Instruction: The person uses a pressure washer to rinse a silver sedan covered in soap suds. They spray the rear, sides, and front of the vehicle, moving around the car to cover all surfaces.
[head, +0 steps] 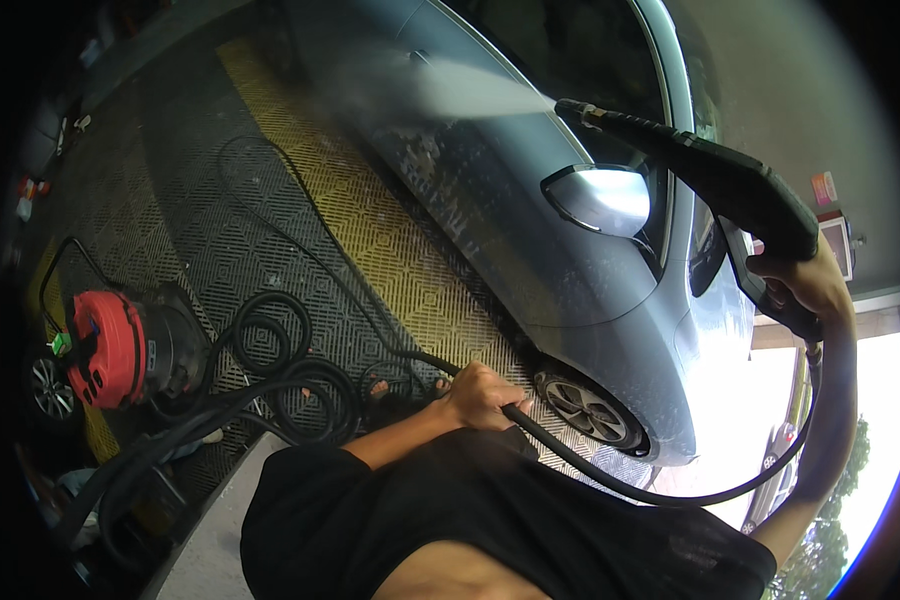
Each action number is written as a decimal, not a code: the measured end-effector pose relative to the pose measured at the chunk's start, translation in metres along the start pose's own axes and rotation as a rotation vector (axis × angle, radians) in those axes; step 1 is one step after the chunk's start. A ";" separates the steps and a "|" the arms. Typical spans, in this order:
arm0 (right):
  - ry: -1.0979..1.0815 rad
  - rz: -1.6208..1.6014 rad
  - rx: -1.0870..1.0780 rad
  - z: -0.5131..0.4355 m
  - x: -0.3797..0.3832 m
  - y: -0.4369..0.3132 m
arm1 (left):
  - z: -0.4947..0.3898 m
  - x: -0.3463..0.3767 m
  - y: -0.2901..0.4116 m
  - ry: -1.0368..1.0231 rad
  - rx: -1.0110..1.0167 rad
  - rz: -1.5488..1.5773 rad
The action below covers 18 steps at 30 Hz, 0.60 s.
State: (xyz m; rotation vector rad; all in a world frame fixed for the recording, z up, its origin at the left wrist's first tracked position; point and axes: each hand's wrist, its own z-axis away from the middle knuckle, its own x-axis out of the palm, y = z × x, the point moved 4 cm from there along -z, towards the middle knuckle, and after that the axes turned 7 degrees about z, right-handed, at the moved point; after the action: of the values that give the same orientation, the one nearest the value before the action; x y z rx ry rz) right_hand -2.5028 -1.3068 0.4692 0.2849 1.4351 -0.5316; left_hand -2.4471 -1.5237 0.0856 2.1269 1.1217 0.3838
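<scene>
My right hand (799, 285) grips the handle of a black pressure washer gun (750, 187), raised at the right. From its nozzle a white fan of water spray (480, 88) shoots left across the side of a grey-blue car (495, 195). The spray passes beyond the wing mirror (600, 199) and over the door near its handle. A black hose (615, 484) hangs from the gun's grip in a loop to my left hand (484, 394), which is closed around it in front of my body. Wet streaks and droplets cover the door and front wing.
A red and black drum vacuum cleaner (112, 349) stands at the left beside coiled black hoses (307, 397). The thin hose (322, 262) trails over the yellow and grey grated floor tiles (390, 247). The car's front wheel (589, 409) is near my left hand. Another car (776, 480) is outside.
</scene>
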 end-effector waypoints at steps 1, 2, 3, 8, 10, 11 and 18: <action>-0.010 -0.020 0.024 0.001 -0.002 0.001 | 0.000 0.001 0.001 -0.018 -0.004 0.007; -0.018 -0.041 0.053 0.002 -0.004 0.003 | 0.000 0.002 0.001 -0.018 0.000 0.004; -0.025 -0.060 0.086 0.003 -0.007 0.008 | -0.001 0.002 0.001 -0.019 0.003 0.007; 0.001 -0.162 0.202 0.032 -0.026 0.056 | -0.003 0.009 0.003 -0.058 -0.038 0.063; 0.058 -0.119 0.265 0.055 -0.028 0.086 | -0.005 0.019 0.005 -0.073 -0.041 0.093; 0.071 -0.149 0.229 0.066 -0.030 0.099 | -0.007 0.025 0.005 -0.082 -0.030 0.106; 0.117 -0.271 0.634 0.166 -0.021 0.197 | -0.015 0.073 0.011 -0.223 -0.017 0.136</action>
State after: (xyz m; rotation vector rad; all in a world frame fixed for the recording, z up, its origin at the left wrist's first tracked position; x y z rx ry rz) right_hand -2.2608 -1.2170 0.4859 0.6354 1.3940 -1.2108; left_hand -2.4061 -1.4622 0.0996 2.1760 0.8483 0.2104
